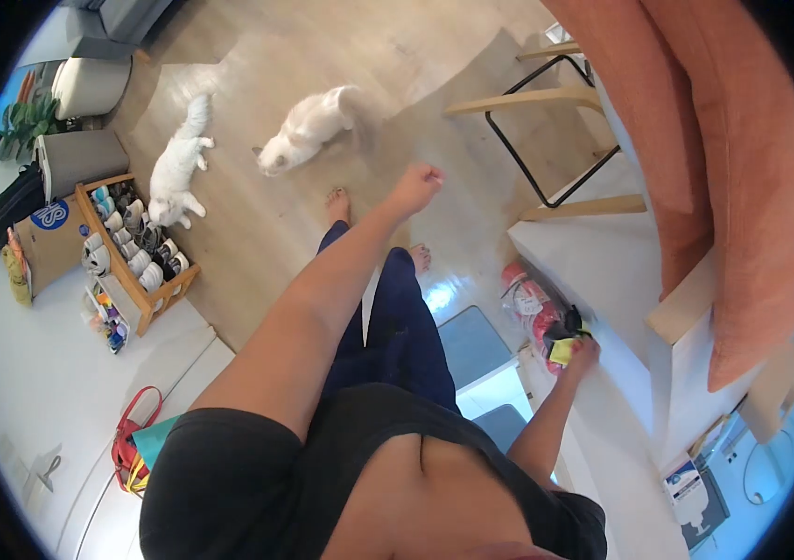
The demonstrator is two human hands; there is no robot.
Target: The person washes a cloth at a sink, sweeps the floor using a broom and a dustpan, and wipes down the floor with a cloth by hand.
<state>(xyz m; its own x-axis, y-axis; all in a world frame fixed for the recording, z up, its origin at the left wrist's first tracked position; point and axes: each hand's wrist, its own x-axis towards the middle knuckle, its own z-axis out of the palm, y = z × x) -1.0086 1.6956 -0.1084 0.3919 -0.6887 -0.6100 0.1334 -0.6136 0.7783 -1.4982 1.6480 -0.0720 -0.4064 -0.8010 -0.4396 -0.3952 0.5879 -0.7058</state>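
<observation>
My left hand (418, 189) reaches forward over the floor with its fingers curled closed. What lies in them, if anything, is too small to make out. Low on the right, my right hand (584, 354) is closed at the edge of a small yellow-and-black item (563, 350), which it appears to grip. Touching that item is a pink-red package in clear plastic (529, 303), beside a white furniture side. One cream cat (308, 131) stands on the floor ahead of my left hand. A white cat (175, 168) lies stretched out farther left, by the shoe rack.
A wooden shoe rack (149, 303) full of shoes stands at the left, with a cardboard box (53, 245) behind it. To the right are a wood-and-black-metal chair (560, 97) and a hanging orange cloth (695, 140). Grey step-like panels (473, 345) lie beside my legs.
</observation>
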